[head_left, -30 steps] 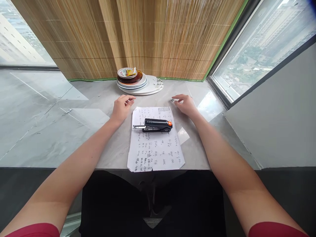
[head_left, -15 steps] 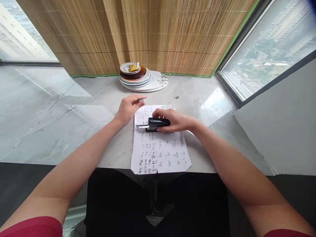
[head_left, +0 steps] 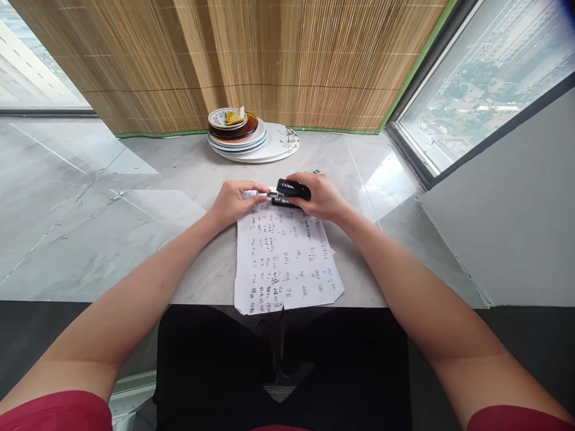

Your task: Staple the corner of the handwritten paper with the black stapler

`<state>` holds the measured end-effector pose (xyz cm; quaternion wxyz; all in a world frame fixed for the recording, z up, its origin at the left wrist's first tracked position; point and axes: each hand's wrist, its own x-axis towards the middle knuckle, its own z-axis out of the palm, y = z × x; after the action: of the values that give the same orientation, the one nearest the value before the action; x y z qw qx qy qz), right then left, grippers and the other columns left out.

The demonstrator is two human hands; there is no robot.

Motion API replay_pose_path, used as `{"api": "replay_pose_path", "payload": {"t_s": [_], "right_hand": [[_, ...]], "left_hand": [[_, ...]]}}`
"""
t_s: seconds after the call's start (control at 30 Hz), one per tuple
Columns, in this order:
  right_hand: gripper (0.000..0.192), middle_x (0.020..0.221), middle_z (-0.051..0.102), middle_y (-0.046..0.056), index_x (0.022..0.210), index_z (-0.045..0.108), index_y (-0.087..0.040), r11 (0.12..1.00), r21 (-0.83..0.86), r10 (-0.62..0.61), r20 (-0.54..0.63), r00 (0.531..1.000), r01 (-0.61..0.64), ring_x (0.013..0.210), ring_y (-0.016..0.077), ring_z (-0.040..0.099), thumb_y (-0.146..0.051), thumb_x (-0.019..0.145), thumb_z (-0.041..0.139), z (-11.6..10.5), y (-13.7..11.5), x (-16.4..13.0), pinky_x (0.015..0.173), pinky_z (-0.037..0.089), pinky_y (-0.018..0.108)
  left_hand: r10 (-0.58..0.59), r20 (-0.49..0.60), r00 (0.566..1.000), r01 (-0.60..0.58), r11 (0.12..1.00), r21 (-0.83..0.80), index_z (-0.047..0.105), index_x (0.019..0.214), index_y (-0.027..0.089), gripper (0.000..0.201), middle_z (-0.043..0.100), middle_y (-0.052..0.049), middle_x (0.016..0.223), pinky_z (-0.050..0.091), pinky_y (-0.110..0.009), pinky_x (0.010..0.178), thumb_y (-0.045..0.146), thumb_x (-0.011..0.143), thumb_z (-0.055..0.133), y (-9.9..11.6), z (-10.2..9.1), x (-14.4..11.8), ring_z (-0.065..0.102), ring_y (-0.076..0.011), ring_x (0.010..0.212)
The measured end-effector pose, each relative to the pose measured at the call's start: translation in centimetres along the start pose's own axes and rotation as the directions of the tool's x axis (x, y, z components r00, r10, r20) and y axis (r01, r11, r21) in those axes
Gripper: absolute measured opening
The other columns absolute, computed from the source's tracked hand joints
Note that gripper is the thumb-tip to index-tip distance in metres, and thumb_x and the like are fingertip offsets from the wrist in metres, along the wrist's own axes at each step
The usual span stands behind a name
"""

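Note:
A black stapler (head_left: pixel 291 190) is lifted above the top edge of the handwritten paper sheets (head_left: pixel 285 257) on the grey marble counter (head_left: pixel 135 227). My right hand (head_left: pixel 321 197) grips the stapler's body. My left hand (head_left: pixel 233 200) has its fingertips pinched at the stapler's metal front end; I cannot tell whether they hold a strip of staples there. The sheets lie flat, reaching the counter's near edge.
A stack of plates (head_left: pixel 245 136) with a yellow wrapper on top stands at the back against a bamboo blind (head_left: pixel 251 60). A small metal piece (head_left: pixel 317 172) lies just beyond my right hand. Windows flank both sides; a grey wall (head_left: pixel 507 203) is on the right.
My right hand went from the counter onto the stapler, closed on it and lifted it toward the top of the sheets. My left hand's fingertips moved in to its front end.

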<state>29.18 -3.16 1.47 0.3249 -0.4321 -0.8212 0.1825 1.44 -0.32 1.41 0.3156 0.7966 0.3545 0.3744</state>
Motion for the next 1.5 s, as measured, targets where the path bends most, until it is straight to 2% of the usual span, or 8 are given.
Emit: {"api": "replay_pose_path", "payload": {"t_s": [0.27,0.53,0.77,0.93,1.17,1.3,1.4,1.5], "right_hand": [[0.035,0.118,0.078,0.006,0.123,0.074,-0.026,1.000,0.030,-0.006,0.032,0.999,0.005,0.108,0.0290,0.070,-0.030,0.089,0.075,-0.4,-0.4,0.1,0.101,0.053,0.047],[0.035,0.120,0.077,0.007,0.125,0.074,-0.026,1.000,0.003,-0.021,0.060,0.998,0.021,0.110,0.0296,0.069,-0.029,0.090,0.074,-0.3,-1.0,0.2,0.102,0.052,0.047],[0.031,0.115,0.076,0.007,0.123,0.074,-0.027,0.998,-0.005,-0.058,0.070,0.996,0.059,0.106,0.0283,0.067,-0.032,0.092,0.072,-0.1,-1.3,0.1,0.099,0.050,0.044],[0.031,0.115,0.076,0.007,0.122,0.075,-0.028,0.999,0.010,-0.052,0.079,0.996,0.051,0.106,0.0285,0.067,-0.037,0.093,0.075,-0.4,-1.4,0.1,0.099,0.051,0.044],[0.041,0.118,0.077,0.009,0.125,0.077,-0.026,0.997,0.074,0.010,0.016,1.000,-0.012,0.107,0.0297,0.069,-0.045,0.089,0.082,-2.0,0.1,-0.2,0.101,0.055,0.048],[0.041,0.117,0.077,0.009,0.123,0.079,-0.025,0.995,0.100,-0.001,-0.010,1.000,0.002,0.105,0.0292,0.070,-0.046,0.087,0.083,-3.0,0.9,-0.3,0.099,0.056,0.049],[0.040,0.112,0.077,0.007,0.121,0.080,-0.025,0.994,0.107,-0.013,-0.002,1.000,0.013,0.101,0.0275,0.068,-0.048,0.087,0.083,-3.4,0.5,-0.4,0.094,0.055,0.046],[0.037,0.103,0.077,0.005,0.120,0.081,-0.027,0.994,0.101,-0.051,0.063,0.997,0.045,0.100,0.0269,0.065,-0.049,0.091,0.080,-2.8,-0.8,-0.3,0.092,0.052,0.044]], "left_hand": [[0.009,-0.002,1.000,-0.009,0.994,0.107,0.090,0.103,0.023,0.036,0.087,-0.010,0.110,0.062,-0.039,0.092,0.055,0.089,0.085,-0.2,0.2,0.0,0.081,-0.0286,0.100],[0.042,0.038,0.998,-0.045,0.993,0.106,0.090,0.100,0.025,0.037,0.087,-0.010,0.106,0.057,-0.036,0.079,0.059,0.088,0.086,-0.5,0.5,0.1,0.079,-0.0271,0.097],[0.041,0.048,0.998,-0.045,0.996,0.082,0.090,0.097,0.024,0.039,0.086,-0.009,0.098,0.060,-0.037,0.083,0.061,0.084,0.089,-0.2,0.6,0.2,0.077,-0.0238,0.086],[0.014,0.062,0.998,-0.018,0.997,0.070,0.090,0.096,0.024,0.042,0.086,-0.009,0.096,0.060,-0.037,0.080,0.064,0.081,0.089,0.0,0.6,0.1,0.078,-0.0249,0.086],[0.047,-0.017,0.999,-0.045,0.991,0.122,0.091,0.100,0.027,0.039,0.087,-0.009,0.105,0.061,-0.040,0.086,0.063,0.087,0.085,0.1,0.0,0.1,0.079,-0.0269,0.094],[0.045,-0.013,0.999,-0.043,0.993,0.109,0.091,0.102,0.026,0.036,0.087,-0.010,0.108,0.061,-0.040,0.087,0.060,0.088,0.085,0.2,-0.4,0.1,0.079,-0.0270,0.096],[0.060,0.012,0.998,-0.061,0.997,0.044,0.090,0.102,0.026,0.033,0.086,-0.010,0.106,0.060,-0.040,0.088,0.056,0.089,0.086,0.5,-0.4,0.0,0.080,-0.0270,0.097],[0.077,0.033,0.996,-0.077,0.997,0.000,0.089,0.105,0.025,0.037,0.086,-0.009,0.104,0.060,-0.040,0.089,0.054,0.083,0.092,0.9,-0.2,-0.1,0.079,-0.0252,0.091]]}}
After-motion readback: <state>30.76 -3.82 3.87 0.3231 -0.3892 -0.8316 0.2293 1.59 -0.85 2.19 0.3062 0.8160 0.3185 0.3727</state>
